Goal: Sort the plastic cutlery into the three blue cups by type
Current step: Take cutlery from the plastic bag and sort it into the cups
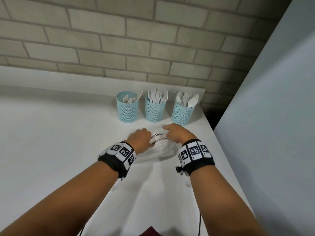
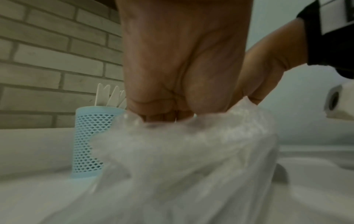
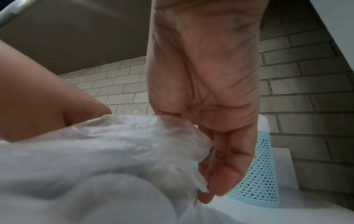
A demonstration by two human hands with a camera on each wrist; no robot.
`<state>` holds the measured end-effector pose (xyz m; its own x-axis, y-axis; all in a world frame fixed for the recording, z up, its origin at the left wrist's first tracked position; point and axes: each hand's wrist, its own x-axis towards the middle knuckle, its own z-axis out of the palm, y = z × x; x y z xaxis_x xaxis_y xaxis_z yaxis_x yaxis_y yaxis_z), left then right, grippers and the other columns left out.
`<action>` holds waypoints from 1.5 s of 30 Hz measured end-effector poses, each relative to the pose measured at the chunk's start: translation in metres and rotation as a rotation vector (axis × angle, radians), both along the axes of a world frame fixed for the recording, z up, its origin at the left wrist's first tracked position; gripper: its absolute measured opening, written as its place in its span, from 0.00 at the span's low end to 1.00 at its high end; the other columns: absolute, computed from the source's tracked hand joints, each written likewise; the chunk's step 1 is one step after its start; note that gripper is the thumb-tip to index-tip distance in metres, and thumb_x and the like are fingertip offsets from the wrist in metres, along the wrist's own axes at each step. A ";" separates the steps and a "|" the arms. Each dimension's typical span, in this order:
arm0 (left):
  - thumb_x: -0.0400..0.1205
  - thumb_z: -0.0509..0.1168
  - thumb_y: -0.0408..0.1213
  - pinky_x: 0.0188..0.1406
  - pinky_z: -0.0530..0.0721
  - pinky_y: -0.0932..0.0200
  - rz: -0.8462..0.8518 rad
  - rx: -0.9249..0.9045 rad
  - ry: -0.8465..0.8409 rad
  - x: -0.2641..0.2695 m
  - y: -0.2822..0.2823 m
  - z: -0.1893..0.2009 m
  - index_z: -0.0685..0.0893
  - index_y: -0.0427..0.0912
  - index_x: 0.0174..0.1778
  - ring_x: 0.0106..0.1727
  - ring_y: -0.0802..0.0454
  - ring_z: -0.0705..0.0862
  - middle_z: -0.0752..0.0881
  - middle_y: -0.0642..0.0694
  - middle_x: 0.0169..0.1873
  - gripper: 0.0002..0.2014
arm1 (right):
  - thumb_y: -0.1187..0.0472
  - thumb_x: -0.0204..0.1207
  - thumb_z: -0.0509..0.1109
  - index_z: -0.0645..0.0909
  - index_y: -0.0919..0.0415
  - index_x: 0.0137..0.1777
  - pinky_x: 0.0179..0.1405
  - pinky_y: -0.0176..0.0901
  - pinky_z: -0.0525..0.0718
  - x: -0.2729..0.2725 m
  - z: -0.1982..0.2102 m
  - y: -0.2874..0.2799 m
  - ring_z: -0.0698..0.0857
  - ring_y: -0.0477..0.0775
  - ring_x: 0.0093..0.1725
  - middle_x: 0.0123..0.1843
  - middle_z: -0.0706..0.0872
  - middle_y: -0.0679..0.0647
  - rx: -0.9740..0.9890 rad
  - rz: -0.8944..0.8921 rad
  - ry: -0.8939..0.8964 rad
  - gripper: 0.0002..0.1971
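Both hands meet over a crumpled clear plastic bag (image 1: 163,149) lying on the white surface (image 1: 51,133). Nearest are the forearms, each wrapped in a black wristband (image 1: 117,159) carrying black-and-white square markers. The left hand (image 1: 140,139) has its fingers curled into the bag's opening, gripping the film; the left wrist view shows the fingertips (image 2: 162,116) buried in the bunched plastic. The right hand (image 1: 175,133) pinches the other edge of the bag with its fingers pointing down, and the right wrist view shows the film gathered against those fingers (image 3: 224,166). Between the two hands, a small bundle of white plastic cutlery (image 1: 158,137) sticks out of the bag's mouth; which types it holds I cannot tell.

Just beyond the hands stand three blue mesh cups in a row, upright and a little apart. The left cup (image 1: 127,109) holds what look like knives, the middle cup (image 1: 155,109) holds forks with a spoon or two among them, and the right cup (image 1: 182,113) holds spoons. Behind them rises a pale brick wall (image 1: 119,40), and a plain grey panel (image 1: 272,99) runs along the right side.
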<state>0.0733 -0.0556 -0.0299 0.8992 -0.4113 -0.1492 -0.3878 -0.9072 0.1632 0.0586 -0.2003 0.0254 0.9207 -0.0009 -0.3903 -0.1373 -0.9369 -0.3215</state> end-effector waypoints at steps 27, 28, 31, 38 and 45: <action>0.85 0.51 0.31 0.42 0.71 0.53 -0.106 0.000 -0.076 -0.015 0.013 0.008 0.75 0.30 0.58 0.53 0.36 0.82 0.82 0.34 0.55 0.12 | 0.73 0.81 0.51 0.69 0.64 0.76 0.74 0.48 0.71 -0.009 -0.001 -0.004 0.71 0.63 0.75 0.79 0.69 0.62 0.026 -0.108 -0.081 0.24; 0.85 0.52 0.33 0.42 0.71 0.54 -0.067 -0.082 -0.049 -0.014 0.014 0.010 0.75 0.29 0.57 0.53 0.36 0.82 0.82 0.33 0.54 0.12 | 0.73 0.81 0.50 0.70 0.64 0.76 0.74 0.48 0.71 -0.009 0.000 -0.006 0.71 0.63 0.75 0.79 0.69 0.62 0.025 -0.105 -0.081 0.24; 0.86 0.53 0.36 0.46 0.76 0.53 0.003 -0.365 0.023 -0.011 0.019 0.015 0.76 0.26 0.54 0.51 0.35 0.83 0.84 0.31 0.50 0.14 | 0.73 0.80 0.51 0.71 0.62 0.76 0.74 0.48 0.70 -0.007 0.002 -0.008 0.70 0.63 0.76 0.79 0.68 0.60 0.047 -0.112 -0.082 0.25; 0.88 0.50 0.36 0.38 0.81 0.62 0.181 -1.113 0.349 -0.006 0.010 0.029 0.75 0.37 0.54 0.34 0.54 0.82 0.79 0.45 0.36 0.10 | 0.58 0.85 0.54 0.78 0.61 0.69 0.69 0.50 0.73 0.008 0.010 0.003 0.78 0.58 0.69 0.67 0.81 0.58 0.520 -0.237 -0.348 0.18; 0.87 0.55 0.36 0.32 0.82 0.67 0.230 -1.489 0.630 -0.005 0.009 0.040 0.78 0.38 0.57 0.36 0.55 0.80 0.84 0.44 0.39 0.10 | 0.56 0.82 0.63 0.78 0.63 0.64 0.54 0.43 0.85 0.017 0.007 0.020 0.86 0.53 0.50 0.53 0.87 0.56 0.974 -0.205 -0.223 0.15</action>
